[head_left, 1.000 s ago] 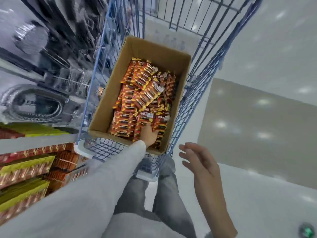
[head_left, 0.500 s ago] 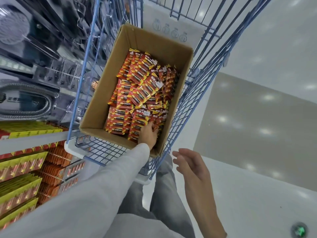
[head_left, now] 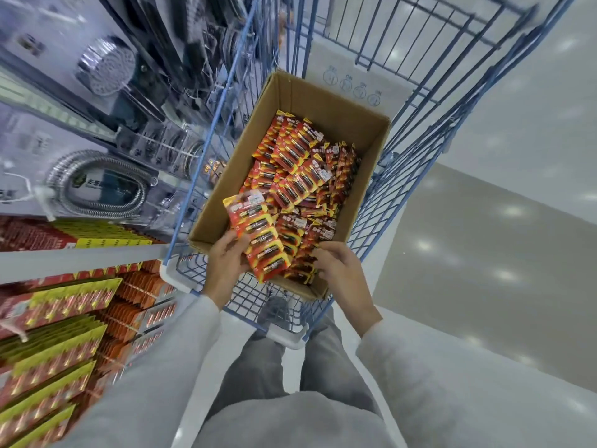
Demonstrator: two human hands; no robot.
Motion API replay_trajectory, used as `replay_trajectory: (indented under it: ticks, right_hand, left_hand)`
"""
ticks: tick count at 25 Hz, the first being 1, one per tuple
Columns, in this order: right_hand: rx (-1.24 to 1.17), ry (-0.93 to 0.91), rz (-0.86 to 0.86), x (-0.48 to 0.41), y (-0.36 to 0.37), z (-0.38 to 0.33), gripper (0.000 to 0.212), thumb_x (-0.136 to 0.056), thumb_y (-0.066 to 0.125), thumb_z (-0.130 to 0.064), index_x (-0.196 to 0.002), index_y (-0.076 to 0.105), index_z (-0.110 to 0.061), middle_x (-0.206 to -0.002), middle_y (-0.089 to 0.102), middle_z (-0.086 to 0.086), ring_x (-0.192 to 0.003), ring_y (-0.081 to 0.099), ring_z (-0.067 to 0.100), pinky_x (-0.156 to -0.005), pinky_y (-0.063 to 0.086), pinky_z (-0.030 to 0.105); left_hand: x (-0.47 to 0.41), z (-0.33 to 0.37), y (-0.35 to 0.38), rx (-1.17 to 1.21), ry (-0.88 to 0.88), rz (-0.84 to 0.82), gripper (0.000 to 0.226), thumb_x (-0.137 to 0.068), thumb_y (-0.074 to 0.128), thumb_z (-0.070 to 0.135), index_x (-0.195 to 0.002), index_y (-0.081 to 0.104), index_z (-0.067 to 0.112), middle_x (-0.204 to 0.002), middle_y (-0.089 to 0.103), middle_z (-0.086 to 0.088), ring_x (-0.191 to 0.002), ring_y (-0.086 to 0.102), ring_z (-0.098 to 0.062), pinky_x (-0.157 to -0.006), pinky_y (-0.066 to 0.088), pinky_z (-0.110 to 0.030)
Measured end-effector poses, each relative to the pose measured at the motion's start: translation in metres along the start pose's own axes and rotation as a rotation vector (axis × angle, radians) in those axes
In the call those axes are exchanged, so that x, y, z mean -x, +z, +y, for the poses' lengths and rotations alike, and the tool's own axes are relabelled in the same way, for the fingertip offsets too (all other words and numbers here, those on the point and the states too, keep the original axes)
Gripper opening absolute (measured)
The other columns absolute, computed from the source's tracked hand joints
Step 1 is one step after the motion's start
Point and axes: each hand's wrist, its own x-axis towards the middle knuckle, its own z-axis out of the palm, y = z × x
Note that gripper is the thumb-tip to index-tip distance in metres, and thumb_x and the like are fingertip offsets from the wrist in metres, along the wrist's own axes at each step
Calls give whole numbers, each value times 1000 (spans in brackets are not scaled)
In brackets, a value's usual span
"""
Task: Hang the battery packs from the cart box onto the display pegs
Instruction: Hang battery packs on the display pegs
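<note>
A cardboard box [head_left: 226, 185] stands in a blue wire cart [head_left: 429, 101], filled with several red-and-yellow battery packs [head_left: 297, 166]. My left hand [head_left: 224, 258] grips a fanned stack of battery packs [head_left: 258, 234], lifted above the box's near left corner. My right hand [head_left: 337, 270] reaches into the near right corner of the box, its curled fingers on the packs lying there; whether it grips one I cannot tell. On the left, display pegs [head_left: 55, 318] carry rows of hung battery packs.
Shower heads and coiled hoses [head_left: 97, 185] hang on the shelving at upper left. A shelf rail [head_left: 80, 260] runs above the battery display. Pale shop floor [head_left: 484, 253] lies to the right of the cart. My legs stand just behind the cart.
My left hand has lifted a stack of packs out of the box. My right hand moved from the air beside the cart into the box's near right corner.
</note>
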Motion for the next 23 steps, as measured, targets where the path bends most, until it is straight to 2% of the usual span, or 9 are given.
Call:
replay_trajectory:
  ticks: [2,5,7,9,11,15,17,19,23]
  right_hand:
    - [85,74,-35,-45,24,11,28,-95,60,-37,-118,59,-20,-109,66,-2,-103,65,17,-89,54,35]
    - [156,126,-31,-101,51,21,31,-92,58,-36,-117,50,-20,-103,58,-1,-93,59,19,-85,53,36]
    - [244,63,28,-125,62,19,33,-98,59,-24,-128,48,-18,-107,53,-2,-100,57,19,-96,50,36]
    - [386,-20,94,-146,69,20,37,-98,62,-17,-133,49,-10,-119,53,0,-111,53,20,-104,45,37]
    - [560,-80,152,-162,74,28,44,-95,65,-17,-135,49,-7,-136,51,10,-125,51,30,-110,43,43]
    - [637,-62,134,-178,80,35,52,-87,77,-19,-133,52,-10,-138,49,13,-127,50,32,-111,44,45]
    - [659,-49,103,-182,83,36,53,-85,81,-24,-128,54,-11,-134,54,14,-126,52,34,-108,47,45]
    - [623,-4,36,-179,89,38,55,-89,78,-25,-135,49,-13,-139,54,14,-127,54,35,-106,47,43]
    - [444,61,-61,-168,98,51,35,-98,68,-20,-130,57,-10,-128,60,6,-121,56,26,-98,44,34]
  left_hand:
    - [19,5,-28,28,1,23,25,-104,61,27,-127,68,21,-112,78,-1,-97,77,-19,-82,63,-37]
    - [45,0,-57,2,-45,65,27,-100,63,36,-126,69,27,-117,77,0,-107,75,-24,-88,60,-45]
    - [59,-6,-68,1,-70,84,28,-95,65,41,-120,69,30,-112,78,4,-107,74,-23,-84,60,-42]
    - [72,-11,-71,12,-87,98,41,-81,74,60,-114,72,35,-108,78,9,-106,75,-23,-83,60,-43]
    - [77,-21,-71,18,-108,123,47,-72,76,71,-108,73,41,-106,78,13,-105,75,-22,-84,60,-44]
    - [82,-39,-64,9,-150,166,9,-97,62,36,-105,66,36,-91,74,24,-89,75,-9,-66,60,-24]
    - [84,-40,-58,-14,-170,146,11,-96,62,38,-107,66,36,-89,75,27,-89,76,-6,-65,58,-21]
    - [86,-39,-55,-10,-182,132,23,-89,63,46,-110,67,37,-94,76,24,-93,76,-8,-67,59,-22]
    - [84,-40,-53,32,-181,140,35,-83,66,49,-114,67,35,-102,77,14,-96,77,-15,-67,62,-25]
